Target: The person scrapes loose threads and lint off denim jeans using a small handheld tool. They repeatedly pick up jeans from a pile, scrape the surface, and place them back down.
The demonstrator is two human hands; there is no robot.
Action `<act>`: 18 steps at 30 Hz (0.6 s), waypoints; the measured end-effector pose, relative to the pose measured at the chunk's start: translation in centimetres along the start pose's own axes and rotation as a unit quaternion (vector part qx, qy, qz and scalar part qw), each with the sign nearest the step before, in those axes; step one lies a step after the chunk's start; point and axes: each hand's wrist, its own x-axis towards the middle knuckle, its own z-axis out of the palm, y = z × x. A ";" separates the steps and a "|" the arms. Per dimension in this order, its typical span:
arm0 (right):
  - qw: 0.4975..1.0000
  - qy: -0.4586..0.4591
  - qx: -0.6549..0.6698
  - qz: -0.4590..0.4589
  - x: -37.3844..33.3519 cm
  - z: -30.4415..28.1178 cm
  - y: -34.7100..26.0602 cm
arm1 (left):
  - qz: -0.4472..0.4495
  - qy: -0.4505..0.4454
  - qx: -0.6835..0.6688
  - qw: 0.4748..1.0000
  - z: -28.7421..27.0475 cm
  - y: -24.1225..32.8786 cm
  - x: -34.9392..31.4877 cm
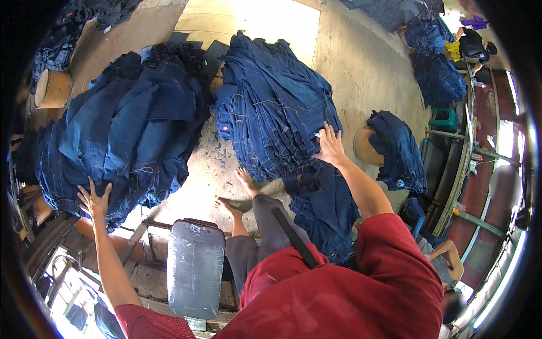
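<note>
My left hand [96, 200] lies spread on the near edge of a large heap of dark blue jeans [124, 124] at the left. At the end of my outstretched right arm, my right hand [330, 146] rests on the right side of a second jeans pile [271, 107], thumb and fingers apart. A small pale and reddish bit shows beside its fingertips; I cannot make out what it is. Loose pale threads hang over the folded layers of both piles. More dark denim [324, 209] hangs down below the second pile, near my right forearm.
A black-topped seat [196, 268] stands by my legs. Denim drapes over a round wooden stool [366, 146] at the right; another round stool [53, 89] is far left. Other people [474, 45] are at the right, one [446, 257] close behind my right arm. A green plastic stool [444, 120] stands by the wall.
</note>
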 end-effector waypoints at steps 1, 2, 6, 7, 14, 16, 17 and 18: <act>1.000 0.025 -0.002 -0.011 -0.3 0.7 0.2 | 0.003 -0.002 0.001 1.000 -0.3 0.0 0.0; 0.998 0.054 -0.019 -0.033 -0.5 1.2 0.6 | 0.004 -0.003 0.001 1.000 -0.6 0.0 -0.2; 0.990 0.125 0.024 -0.055 -0.1 2.4 2.1 | 0.003 0.028 0.020 0.999 -0.5 0.5 -1.4; 0.987 0.148 0.058 -0.036 0.2 2.1 2.4 | 0.002 0.030 0.042 0.999 -0.3 0.6 -1.7; 0.964 0.212 0.136 0.083 0.2 -8.3 2.1 | 0.043 0.076 0.005 0.996 -0.7 0.4 -3.2; 0.958 0.248 0.130 0.059 -1.4 -13.0 0.3 | 0.046 0.060 -0.007 0.997 -1.6 0.5 -3.7; 0.959 0.247 0.130 0.044 -2.2 -15.1 -0.9 | 0.048 0.058 -0.016 0.997 -2.2 0.6 -4.0; 0.962 0.238 0.129 0.039 -3.0 -16.8 -2.6 | 0.045 0.047 -0.017 0.998 -2.7 0.9 -4.4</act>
